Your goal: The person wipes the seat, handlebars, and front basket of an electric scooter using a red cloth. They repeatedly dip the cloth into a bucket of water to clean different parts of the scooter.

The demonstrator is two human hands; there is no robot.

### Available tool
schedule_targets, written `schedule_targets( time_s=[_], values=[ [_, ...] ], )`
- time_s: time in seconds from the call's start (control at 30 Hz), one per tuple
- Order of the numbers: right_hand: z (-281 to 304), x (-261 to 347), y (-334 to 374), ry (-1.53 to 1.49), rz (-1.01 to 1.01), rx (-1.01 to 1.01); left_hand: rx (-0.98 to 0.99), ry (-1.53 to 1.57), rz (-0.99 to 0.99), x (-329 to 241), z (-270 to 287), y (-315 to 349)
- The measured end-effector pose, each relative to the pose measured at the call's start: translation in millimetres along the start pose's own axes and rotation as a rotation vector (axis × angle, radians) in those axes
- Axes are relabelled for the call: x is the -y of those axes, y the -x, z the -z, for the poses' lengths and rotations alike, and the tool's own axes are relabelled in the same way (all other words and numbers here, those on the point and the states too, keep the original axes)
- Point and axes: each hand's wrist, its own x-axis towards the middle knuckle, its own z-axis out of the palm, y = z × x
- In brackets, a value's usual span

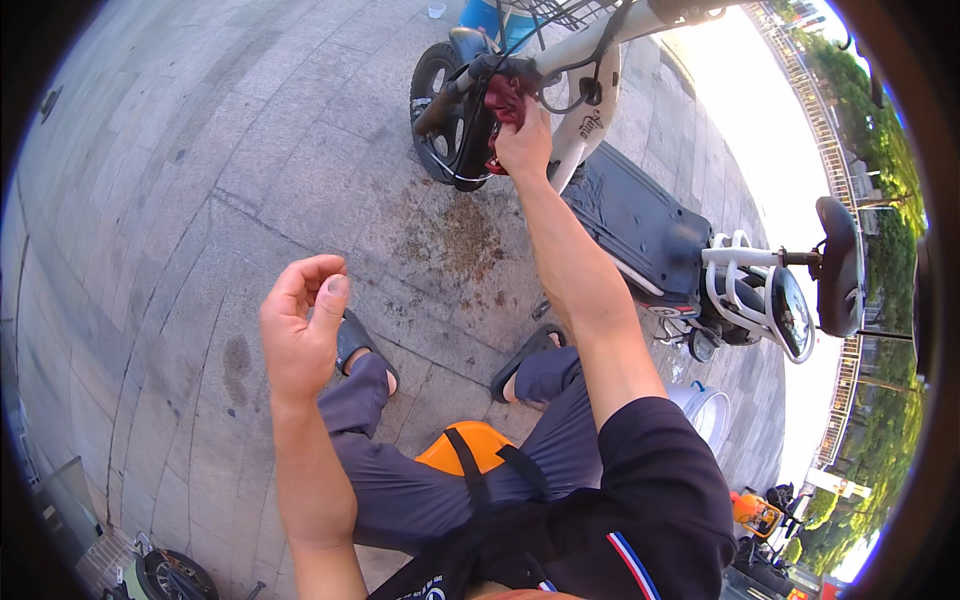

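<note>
Taking the small white electric scooter (640, 215) as the landmark: nearest the camera, well short of it, the dark-sleeved arm and grey trousers fill the lower edge, with an orange pouch (465, 447) on black straps at the waist; the lower body is cut off by the rim. The left hand (300, 325) hangs in the air well apart from the scooter, holding nothing, fingers loosely curled with the thumb up and apart from them. Below it, 2 dark sandals (358, 340) stand on the grey paved floor (180, 200), which carries a brown stain just in front of the scooter's footboard. A pale metal bucket (705, 410) sits just beside the scooter's rear, partly hidden by the right arm.

The right hand (523, 145) reaches to the scooter's front, at the fork beside the front wheel (440, 110), clamped on a dark red part (505, 100); what the part is cannot be made out, and the fingers hide most of it. Black cables loop around it. The basket and handlebar above are cut off by the top edge. The saddle (838, 265) stands at the scooter's far end, with trees beyond.
</note>
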Motion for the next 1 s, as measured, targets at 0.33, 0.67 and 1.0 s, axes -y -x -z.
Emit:
schedule_targets(
  time_s=[0.33, 0.67, 1.0],
  values=[
    [-39, -17, -45, -0.502, -0.159, -0.245, 0.034, -0.015, 0.043, 6, -4, -4],
    [-37, 44, 13, -0.375, 0.107, -0.278, 0.102, -0.104, 0.035, 8, -25, -6],
    [-48, -37, -32, -0.801, -0.401, -0.315, 0.106, -0.131, 0.063, 12, -21, -12]
  ],
)
